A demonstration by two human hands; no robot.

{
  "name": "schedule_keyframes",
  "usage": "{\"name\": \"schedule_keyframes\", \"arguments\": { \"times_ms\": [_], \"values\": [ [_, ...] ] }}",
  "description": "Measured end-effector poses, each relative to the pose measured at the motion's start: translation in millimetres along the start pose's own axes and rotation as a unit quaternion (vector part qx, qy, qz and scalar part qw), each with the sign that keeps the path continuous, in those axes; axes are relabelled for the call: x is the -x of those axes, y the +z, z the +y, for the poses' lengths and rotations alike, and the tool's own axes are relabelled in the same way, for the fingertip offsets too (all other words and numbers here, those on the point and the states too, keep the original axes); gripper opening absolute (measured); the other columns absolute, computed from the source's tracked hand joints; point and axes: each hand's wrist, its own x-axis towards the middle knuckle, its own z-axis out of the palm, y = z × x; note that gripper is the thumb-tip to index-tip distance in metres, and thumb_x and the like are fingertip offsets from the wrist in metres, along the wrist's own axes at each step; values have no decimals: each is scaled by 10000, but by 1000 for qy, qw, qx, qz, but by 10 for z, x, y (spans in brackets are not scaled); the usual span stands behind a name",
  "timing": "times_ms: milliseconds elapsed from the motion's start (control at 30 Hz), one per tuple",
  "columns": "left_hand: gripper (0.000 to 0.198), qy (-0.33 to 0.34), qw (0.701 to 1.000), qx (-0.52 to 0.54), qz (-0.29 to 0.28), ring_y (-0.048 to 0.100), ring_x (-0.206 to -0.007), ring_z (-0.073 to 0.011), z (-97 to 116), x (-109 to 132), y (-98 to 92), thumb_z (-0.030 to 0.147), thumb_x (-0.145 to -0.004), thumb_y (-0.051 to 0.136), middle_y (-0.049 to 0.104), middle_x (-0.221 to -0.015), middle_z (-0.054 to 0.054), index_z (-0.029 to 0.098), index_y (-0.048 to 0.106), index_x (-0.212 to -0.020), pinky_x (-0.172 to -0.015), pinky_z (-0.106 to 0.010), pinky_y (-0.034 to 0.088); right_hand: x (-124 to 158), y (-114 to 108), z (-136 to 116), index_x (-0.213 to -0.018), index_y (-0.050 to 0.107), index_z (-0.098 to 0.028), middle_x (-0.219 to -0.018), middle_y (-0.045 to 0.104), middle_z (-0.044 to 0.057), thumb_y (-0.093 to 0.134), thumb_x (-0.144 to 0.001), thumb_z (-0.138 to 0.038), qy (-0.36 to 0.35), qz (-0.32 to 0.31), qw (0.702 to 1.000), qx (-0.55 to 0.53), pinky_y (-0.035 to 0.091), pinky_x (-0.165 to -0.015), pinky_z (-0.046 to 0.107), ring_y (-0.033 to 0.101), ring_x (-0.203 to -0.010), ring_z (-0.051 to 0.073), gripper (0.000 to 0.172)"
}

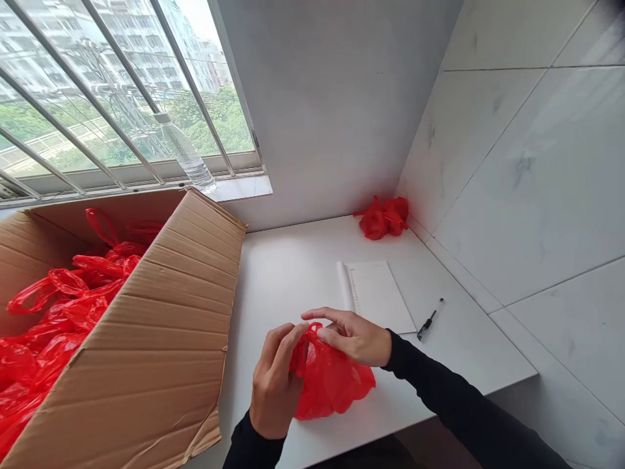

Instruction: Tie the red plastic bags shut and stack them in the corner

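A red plastic bag [332, 384] rests near the front edge of the white table [288, 260]. My left hand [278, 378] has its fingers closed on the bag's upper left side. At the top of the bag, beside a small red loop, is my right hand [354, 335]; its thumb and fingers pinch the plastic there, with the index finger stretched toward the left. Part of the bag's top is hidden behind my fingers.
A cardboard box [161, 332] full of red bags [73, 312] stands at the left. Red bags [383, 218] lie in the back corner. An open notebook [378, 293] and a pen [430, 321] lie at the right. A water bottle [188, 153] leans at the window.
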Motion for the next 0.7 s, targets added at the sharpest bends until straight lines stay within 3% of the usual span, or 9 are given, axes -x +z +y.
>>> {"name": "schedule_keyframes", "arguments": {
  "times_ms": [67,200,300,367,467,533,600,667,700],
  "values": [
    [529,2,1000,-4,-7,604,-1059,-150,-4,-49,0,-86,-860,509,616,-1147,-74,201,589,-1296,-911,-242,503,-31,3,-21,-1110,644,-196,-707,552,-23,522,-978,-410,-14,5,1000,4,421,-600,262,493,-621,120,280],
    [537,25,997,-40,-58,559,-1222,-207,-41,-53,-64,31,-932,523,614,-1303,-102,199,482,-1440,-1015,-341,482,45,-15,-161,-890,635,-192,-844,653,8,550,-961,-343,-57,121,984,117,466,-761,285,588,-791,146,187],
    [565,46,991,-100,-75,515,-1306,-256,-196,210,-218,39,-940,494,592,-1387,-114,186,433,-1483,-1109,-459,398,235,-149,-145,-829,609,-202,-801,639,-4,543,-955,-305,-50,189,959,204,456,-752,287,582,-775,147,176],
    [541,31,989,-131,-68,559,-1251,-250,-322,452,-336,53,-936,510,630,-1341,-100,203,479,-1455,-1084,-453,404,371,-266,-39,-802,590,-207,-762,610,-8,533,-959,-332,-14,222,948,227,456,-712,290,567,-738,151,209],
    [484,-50,994,-91,-41,590,-1197,-218,-391,669,-398,86,-953,503,653,-1301,-59,277,543,-1397,-1002,-393,464,477,-325,159,-824,570,-218,-808,627,9,481,-986,-401,21,246,946,210,494,-751,315,595,-782,171,260],
    [429,-87,995,-38,-42,510,-1316,-244,-312,647,-318,164,-987,470,574,-1417,-51,308,550,-1384,-1042,-423,456,456,-227,254,-919,562,-229,-1021,670,48,428,-1009,-431,11,242,956,163,527,-847,342,635,-944,193,258],
    [445,-81,993,-16,-83,337,-1455,-303,-184,535,-157,307,-1005,459,424,-1556,-62,290,478,-1449,-1134,-512,379,392,-39,326,-1063,542,-249,-1295,612,77,381,-1027,-440,-5,228,966,121,524,-966,373,607,-1157,209,252],
    [659,-56,988,-25,-141,258,-1494,-306,-98,420,33,395,-972,527,384,-1582,-80,251,268,-1560,-1182,-539,324,327,180,428,-1186,504,-273,-1461,509,75,358,-1036,-427,-14,226,966,127,456,-1095,420,506,-1332,218,260],
    [706,-54,985,-29,-159,257,-1498,-274,-89,387,122,352,-976,526,399,-1575,-67,247,178,-1581,-1190,-515,330,301,283,508,-1225,489,-280,-1503,471,69,356,-1037,-415,-18,232,961,149,403,-1148,449,444,-1393,222,267]
  ]
}}
